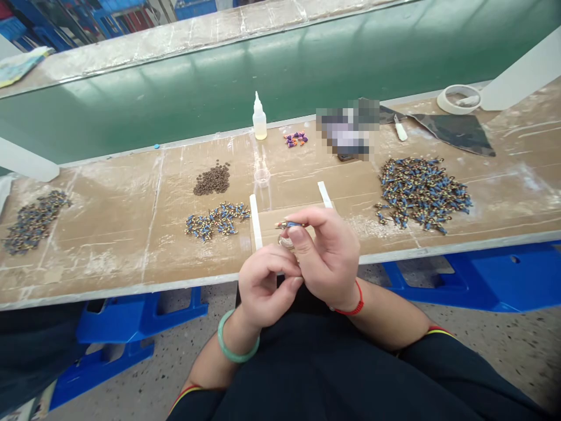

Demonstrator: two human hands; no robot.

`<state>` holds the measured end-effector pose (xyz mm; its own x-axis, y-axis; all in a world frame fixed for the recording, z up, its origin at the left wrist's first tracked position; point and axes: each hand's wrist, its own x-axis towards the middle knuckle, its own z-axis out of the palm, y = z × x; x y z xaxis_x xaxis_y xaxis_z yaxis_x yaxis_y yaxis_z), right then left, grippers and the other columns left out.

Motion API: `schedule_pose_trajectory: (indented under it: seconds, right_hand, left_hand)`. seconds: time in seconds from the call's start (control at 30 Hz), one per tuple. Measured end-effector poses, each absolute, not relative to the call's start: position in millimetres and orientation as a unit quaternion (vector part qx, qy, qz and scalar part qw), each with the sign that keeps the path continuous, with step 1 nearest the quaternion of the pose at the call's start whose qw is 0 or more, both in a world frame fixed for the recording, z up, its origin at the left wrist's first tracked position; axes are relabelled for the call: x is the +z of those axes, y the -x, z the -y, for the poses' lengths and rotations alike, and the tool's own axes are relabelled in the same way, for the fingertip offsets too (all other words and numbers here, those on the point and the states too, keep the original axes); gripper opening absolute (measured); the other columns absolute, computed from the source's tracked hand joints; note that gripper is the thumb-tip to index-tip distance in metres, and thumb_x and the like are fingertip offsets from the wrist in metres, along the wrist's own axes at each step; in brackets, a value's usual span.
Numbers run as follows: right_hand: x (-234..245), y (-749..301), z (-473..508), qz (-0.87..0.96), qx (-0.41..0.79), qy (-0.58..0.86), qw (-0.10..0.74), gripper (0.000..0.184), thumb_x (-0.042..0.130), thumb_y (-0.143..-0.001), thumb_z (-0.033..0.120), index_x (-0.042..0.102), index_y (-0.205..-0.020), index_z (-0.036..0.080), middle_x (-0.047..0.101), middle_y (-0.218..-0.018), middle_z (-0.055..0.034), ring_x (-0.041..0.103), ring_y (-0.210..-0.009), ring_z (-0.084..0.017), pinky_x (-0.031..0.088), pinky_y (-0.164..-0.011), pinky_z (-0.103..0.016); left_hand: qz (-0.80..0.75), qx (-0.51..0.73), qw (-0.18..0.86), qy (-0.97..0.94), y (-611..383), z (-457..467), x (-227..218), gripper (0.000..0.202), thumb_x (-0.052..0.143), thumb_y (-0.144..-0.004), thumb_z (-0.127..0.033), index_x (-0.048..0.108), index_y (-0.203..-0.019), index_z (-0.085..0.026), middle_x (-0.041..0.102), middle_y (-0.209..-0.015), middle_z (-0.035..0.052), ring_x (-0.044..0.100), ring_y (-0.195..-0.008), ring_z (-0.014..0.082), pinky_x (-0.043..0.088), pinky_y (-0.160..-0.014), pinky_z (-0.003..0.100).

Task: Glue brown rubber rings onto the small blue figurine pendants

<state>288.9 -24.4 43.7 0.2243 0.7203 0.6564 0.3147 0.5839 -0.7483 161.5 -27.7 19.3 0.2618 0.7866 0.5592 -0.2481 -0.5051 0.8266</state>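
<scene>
My right hand (331, 254) pinches a small blue figurine (291, 224) with yellowish and dark parts between thumb and forefinger, lying about level. Close against it, my left hand (269, 283) is closed, thumb and forefinger tips pressed together; whatever they hold is too small or hidden. A shiny round edge (286, 241) shows between the two hands, its kind unclear. Just beyond my hands lies a cardboard piece (274, 221) with white strips. To its left is a small pile of similar blue figurines (214, 222), and behind that a heap of little brown discs (213, 179).
A larger figurine pile (425, 193) lies right, another (37, 222) far left. A dropper bottle (259, 120) stands near the green partition (197, 88), by purple-orange pieces (295, 138). A small clear dish (262, 177), white-handled knife (400, 128) and tape roll (459, 99) are also there.
</scene>
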Motion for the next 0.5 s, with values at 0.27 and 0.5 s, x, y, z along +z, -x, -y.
schedule_pose_trajectory:
  seconds: [0.27,0.5]
  right_hand:
    - [40,-290,25,0.613,0.149,0.388,0.672,0.01,0.059,-0.107,0.015,0.065,-0.11,0.022,0.075,-0.096,-0.0018,0.074,-0.085,-0.015,0.061,-0.075,-0.028]
    - [37,-289,25,0.592,0.16,0.391,0.686,0.009,0.06,-0.107,0.016,0.066,-0.111,0.023,0.076,-0.098,-0.0016,0.075,-0.087,-0.014,0.06,-0.073,-0.026]
  left_hand:
    - [-0.241,0.54,0.437,-0.677,-158,31,31,0.022,0.073,-0.103,-0.035,0.071,-0.087,-0.019,0.078,-0.082,0.0039,0.074,-0.078,0.0162,0.059,-0.075,0.026]
    - [-0.236,0.52,0.351,-0.742,-155,28,37,0.017,0.069,-0.104,-0.026,0.067,-0.089,-0.019,0.076,-0.08,0.0024,0.073,-0.074,0.0133,0.06,-0.073,0.023]
